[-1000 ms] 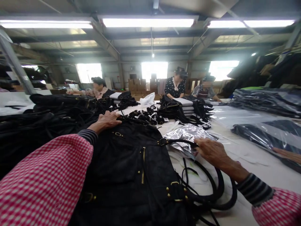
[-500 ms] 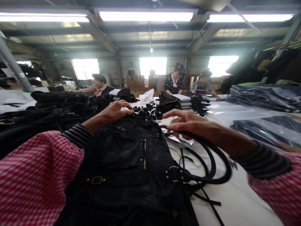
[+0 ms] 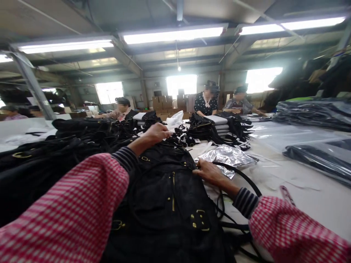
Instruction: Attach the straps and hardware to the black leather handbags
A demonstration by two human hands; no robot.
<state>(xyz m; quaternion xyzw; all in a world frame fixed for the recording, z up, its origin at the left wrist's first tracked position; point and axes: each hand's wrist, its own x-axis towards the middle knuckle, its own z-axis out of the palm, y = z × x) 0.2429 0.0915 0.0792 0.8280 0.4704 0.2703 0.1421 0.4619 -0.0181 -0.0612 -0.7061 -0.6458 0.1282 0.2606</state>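
A black bag (image 3: 167,197) with gold buckles and a gold zip lies flat on the white table (image 3: 298,190) in front of me. My left hand (image 3: 157,132) is stretched over the bag's far end, fingers curled down among small black strap pieces (image 3: 181,138). My right hand (image 3: 210,171) rests on the bag's right edge, fingers closed at the base of its black handle loop (image 3: 241,175). Both sleeves are red-and-white check over striped cuffs.
A heap of black bags (image 3: 65,142) fills the left. A crumpled silver plastic bag (image 3: 227,156) lies right of my right hand. Bagged dark goods (image 3: 315,113) are stacked at the right. Three people sit at the far end beside more bags (image 3: 208,128).
My right hand has dropped from above the handle down to the bag's right edge. My left hand has reached farther along the bag toward the strap pieces.
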